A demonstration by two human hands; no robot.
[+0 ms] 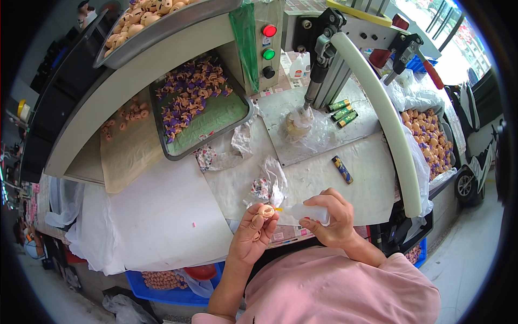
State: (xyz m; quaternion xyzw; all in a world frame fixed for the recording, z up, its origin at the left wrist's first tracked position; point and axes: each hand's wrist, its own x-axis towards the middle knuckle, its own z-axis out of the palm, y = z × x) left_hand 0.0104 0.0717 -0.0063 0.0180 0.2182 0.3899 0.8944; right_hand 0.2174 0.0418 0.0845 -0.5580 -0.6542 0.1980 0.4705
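Between the fingertips of my left hand (251, 235) is a small peach-coloured hollow plastic doll-head part (266, 211), its opening facing up. Another peach piece (257, 236) lies lower against the same palm. My right hand (335, 217) grips a whitish translucent squeeze bottle (308, 214), tipped sideways. The bottle's thin yellow nozzle (279, 209) points left and reaches the rim of the held part; whether it touches cannot be made out. Just beyond my hands lies a crumpled white and patterned cloth (274, 181).
A dark tray (248, 116) of small purple and peach parts stands under an arched machine cover (81, 108). A clamp press (318, 75) rises at the back, near several glue-like tubes (342, 112). One more tube (342, 169) lies nearer. Right of the white curved bar (396, 135) is a container of peach parts (427, 137).
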